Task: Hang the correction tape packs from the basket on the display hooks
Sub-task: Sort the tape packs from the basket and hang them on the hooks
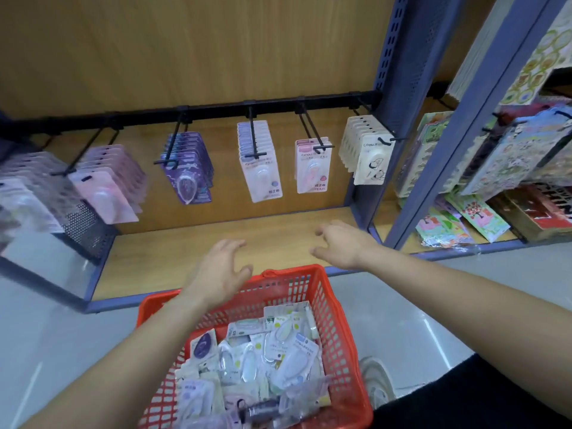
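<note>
Correction tape packs point(263, 351): loose heap in red basket point(340, 320). Likely light, stiff card, slippery blister; pinch by card edge near hang-hole. Left hand point(221, 270) and right hand point(339, 243) spread, empty, above basket. Display hooks point(255, 140) part-stocked.

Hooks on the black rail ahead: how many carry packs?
6, left to right: blurred lilac bunch at the edge, pale pink bunch, purple bunch, white bunch, short pink bunch, cream bunch far right. More may hide farther left.

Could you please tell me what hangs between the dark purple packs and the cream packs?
In the head view, white packs, then pink packs to their right.
</note>
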